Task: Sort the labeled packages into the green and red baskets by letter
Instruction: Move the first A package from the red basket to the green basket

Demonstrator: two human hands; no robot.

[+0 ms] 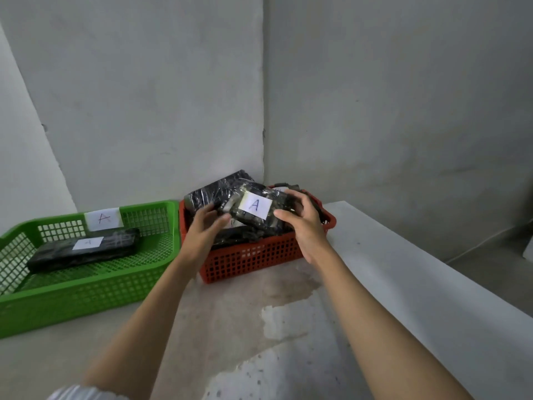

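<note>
A black wrapped package with a white "A" label point(255, 205) is held above the red basket point(253, 259). My left hand point(203, 226) grips its left end and my right hand point(300, 220) its right end. Several more black packages point(207, 194) are piled in the red basket beneath it. To the left stands the green basket point(86, 290), with a white "A" tag point(103, 218) on its back wall. One long black package with a white label point(85, 246) lies inside it.
Both baskets stand on a pale, stained concrete surface point(259, 327) in a wall corner. The surface's right edge point(432, 272) drops off to a lower floor. Grey walls rise close behind the baskets.
</note>
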